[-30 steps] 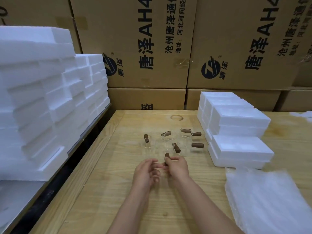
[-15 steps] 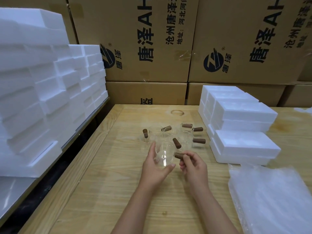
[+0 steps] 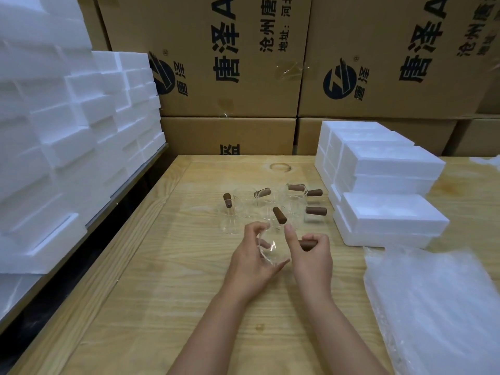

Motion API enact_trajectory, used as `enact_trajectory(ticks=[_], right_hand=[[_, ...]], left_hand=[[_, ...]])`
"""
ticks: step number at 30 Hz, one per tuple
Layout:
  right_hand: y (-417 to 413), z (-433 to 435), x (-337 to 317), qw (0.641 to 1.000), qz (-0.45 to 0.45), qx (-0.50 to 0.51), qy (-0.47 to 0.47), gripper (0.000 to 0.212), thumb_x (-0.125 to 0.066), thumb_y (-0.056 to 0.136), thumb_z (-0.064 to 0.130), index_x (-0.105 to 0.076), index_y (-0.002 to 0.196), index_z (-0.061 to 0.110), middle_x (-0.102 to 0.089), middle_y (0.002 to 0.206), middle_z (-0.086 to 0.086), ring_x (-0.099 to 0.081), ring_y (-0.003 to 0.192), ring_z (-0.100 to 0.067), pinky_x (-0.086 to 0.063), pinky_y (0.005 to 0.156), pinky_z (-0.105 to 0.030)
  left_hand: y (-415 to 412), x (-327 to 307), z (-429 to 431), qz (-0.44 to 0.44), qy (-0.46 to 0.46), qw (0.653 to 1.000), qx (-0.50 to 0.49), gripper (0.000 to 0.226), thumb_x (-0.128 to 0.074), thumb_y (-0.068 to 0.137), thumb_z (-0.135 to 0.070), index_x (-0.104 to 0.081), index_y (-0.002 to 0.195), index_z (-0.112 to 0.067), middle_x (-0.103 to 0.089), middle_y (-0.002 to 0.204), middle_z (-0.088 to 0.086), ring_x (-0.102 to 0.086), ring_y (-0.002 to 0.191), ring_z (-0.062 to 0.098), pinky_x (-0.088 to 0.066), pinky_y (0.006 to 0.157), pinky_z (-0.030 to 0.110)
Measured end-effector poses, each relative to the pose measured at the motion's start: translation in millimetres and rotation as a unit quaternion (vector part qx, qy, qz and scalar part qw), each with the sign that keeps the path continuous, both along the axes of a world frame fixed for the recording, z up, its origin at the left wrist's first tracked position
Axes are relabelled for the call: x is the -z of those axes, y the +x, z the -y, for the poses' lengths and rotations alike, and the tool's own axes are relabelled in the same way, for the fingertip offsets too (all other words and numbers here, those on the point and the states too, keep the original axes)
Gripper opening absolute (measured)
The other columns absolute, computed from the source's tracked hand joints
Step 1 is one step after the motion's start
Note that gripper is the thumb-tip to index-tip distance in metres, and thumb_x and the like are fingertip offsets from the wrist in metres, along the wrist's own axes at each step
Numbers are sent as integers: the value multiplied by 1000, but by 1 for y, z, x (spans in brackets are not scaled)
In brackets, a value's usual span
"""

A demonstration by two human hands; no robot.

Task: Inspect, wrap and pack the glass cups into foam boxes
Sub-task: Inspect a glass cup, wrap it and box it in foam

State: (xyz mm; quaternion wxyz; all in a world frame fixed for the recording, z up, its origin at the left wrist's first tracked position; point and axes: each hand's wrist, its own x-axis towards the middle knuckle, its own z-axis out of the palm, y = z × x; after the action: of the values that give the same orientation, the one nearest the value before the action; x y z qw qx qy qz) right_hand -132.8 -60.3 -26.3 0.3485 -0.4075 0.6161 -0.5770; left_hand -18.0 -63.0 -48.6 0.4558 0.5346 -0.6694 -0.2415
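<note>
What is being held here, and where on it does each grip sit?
A glass cup: the left hand cradles its clear body from the side and below, while the right hand curls round its brown handle.

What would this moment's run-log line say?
stage: inspect | left hand: cradles glass cup | right hand: grips brown handle | cup: unwrapped

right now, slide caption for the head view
Left hand cradles a glass cup, right hand grips its brown handle, over a table of more cups and foam boxes.
</note>
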Motion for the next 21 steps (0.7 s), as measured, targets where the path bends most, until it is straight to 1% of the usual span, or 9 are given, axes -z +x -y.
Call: enact_trajectory(ticks=[4,7,9,11,12,14,16,19,21], right_hand=[[3,2,0,999,-7,-19,32,59,-69,66,64,-42,95,20,-57,93,5,-58,86,-8,-41,64,-22],[6,4,1,997,-46,-39,53,74,-75,61,63,-37,105,17,-44,105,2,-51,105,-20,-46,90,-38],[8,3,0,994,-79,-55,57,79,-78,57,61,-34,107,18,-34,106,4,-44,113,-21,-42,99,-39],[9,1,0,989,-108,-85,59,83,-81,53,59,-32,108,22,-28,113,2,-38,118,-20,-39,103,-36],[8,1,1,985,-123,-101,58,83,-83,53,57,-32,109,24,-27,116,1,-36,120,-20,-37,104,-34],[5,0,2,979,-145,-134,47,82,-86,53,53,-31,109,27,-26,116,1,-36,118,-18,-36,99,-26],[0,0,3,973,-157,-166,22,79,-88,54,46,-32,108,29,-26,115,3,-37,115,-13,-33,92,-17],[-8,-1,3,963,-167,-209,-15,73,-89,58,36,-37,109,31,-30,114,6,-41,108,3,-33,79,-2],[-13,0,2,959,-163,-231,-35,64,-88,61,29,-42,105,34,-35,112,7,-42,97,16,-32,75,4]], left_hand=[[0,1,-1,22,-3,1000,-16,71,-83,70,-21,-37,122,-34,-53,108,-13,-59,87,9,-50,80,31],[-1,2,-1,33,-20,999,-27,73,-80,69,-13,-39,127,-27,-58,111,-7,-56,84,10,-48,76,28],[-1,3,-1,30,-27,998,-38,73,-76,69,-8,-39,128,-29,-60,106,-7,-58,88,11,-47,76,27],[0,3,-1,20,-26,998,-45,71,-71,70,-4,-37,124,-36,-60,112,-12,-59,98,12,-47,80,27],[0,3,-1,15,-23,999,-47,72,-70,70,-4,-34,119,-43,-61,113,-14,-60,97,12,-46,79,26],[3,3,0,-3,-14,998,-54,72,-73,70,-13,-29,104,-59,-60,97,-15,-60,80,7,-44,69,21],[4,2,2,-30,-13,998,-56,74,-81,68,-24,-27,99,-66,-58,95,-17,-57,72,3,-42,64,14],[5,1,2,-57,-14,997,-52,79,-87,66,-24,-29,101,-65,-57,106,-20,-56,73,3,-45,66,13],[6,0,3,-64,-15,997,-49,76,-87,65,-20,-33,104,-55,-58,114,-20,-57,75,3,-46,68,14]])
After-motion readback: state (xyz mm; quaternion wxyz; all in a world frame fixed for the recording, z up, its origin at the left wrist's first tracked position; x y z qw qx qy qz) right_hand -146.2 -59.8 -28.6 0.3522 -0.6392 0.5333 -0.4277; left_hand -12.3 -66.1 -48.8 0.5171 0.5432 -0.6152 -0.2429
